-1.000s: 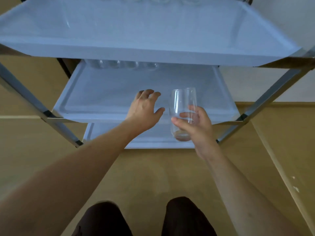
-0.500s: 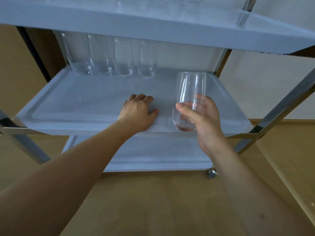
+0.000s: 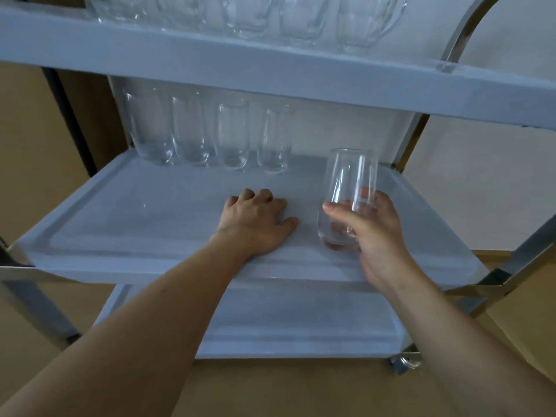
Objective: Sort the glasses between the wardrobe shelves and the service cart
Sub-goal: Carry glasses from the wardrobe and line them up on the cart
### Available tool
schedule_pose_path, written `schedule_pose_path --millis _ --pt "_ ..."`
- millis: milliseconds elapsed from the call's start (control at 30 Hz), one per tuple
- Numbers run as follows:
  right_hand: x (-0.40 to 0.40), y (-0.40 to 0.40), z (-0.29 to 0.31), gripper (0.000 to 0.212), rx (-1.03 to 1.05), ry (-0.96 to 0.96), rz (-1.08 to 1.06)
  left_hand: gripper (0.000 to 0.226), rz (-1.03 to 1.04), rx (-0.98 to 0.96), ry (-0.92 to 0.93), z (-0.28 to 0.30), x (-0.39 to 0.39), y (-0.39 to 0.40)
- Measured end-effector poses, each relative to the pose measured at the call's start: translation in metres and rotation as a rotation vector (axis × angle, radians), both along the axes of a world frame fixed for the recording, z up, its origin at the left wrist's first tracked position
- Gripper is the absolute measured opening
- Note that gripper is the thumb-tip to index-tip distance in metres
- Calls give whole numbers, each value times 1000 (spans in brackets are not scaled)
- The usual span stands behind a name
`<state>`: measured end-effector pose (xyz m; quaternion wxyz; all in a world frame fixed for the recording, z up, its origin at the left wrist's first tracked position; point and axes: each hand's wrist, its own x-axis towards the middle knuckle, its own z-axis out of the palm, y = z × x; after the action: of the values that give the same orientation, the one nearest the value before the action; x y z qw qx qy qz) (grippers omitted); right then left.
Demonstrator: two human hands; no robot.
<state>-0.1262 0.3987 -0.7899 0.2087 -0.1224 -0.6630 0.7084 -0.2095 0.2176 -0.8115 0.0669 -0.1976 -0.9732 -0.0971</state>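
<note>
My right hand grips a clear tall glass upright, low over the right part of the service cart's middle shelf. Whether the glass base touches the shelf I cannot tell. My left hand rests on the same shelf near its front, fingers curled under at the knuckles, holding nothing. Along the back of the middle shelf stands a row of several tall glasses.
The top shelf overhangs close above and carries several wider glasses. The bottom shelf lies below, with a caster at its right corner. Metal frame posts flank both sides; brown floor surrounds the cart.
The view has dropped and moved closer to the middle shelf. My right hand has carried the glass in over the shelf, and my left hand has settled onto the shelf surface.
</note>
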Motion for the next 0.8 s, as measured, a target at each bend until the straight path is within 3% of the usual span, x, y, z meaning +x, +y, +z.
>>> schedule_pose_path --millis 167,367,800 --pt "-44 -2 6 70 53 48 2 58 2 28 77 -10 1 -1" --pt "-112 -6 6 81 149 111 -49 58 -12 43 80 -13 0 -1" --pt "-197 22 -4 82 171 67 -136 52 -24 50 85 -17 -1 0"
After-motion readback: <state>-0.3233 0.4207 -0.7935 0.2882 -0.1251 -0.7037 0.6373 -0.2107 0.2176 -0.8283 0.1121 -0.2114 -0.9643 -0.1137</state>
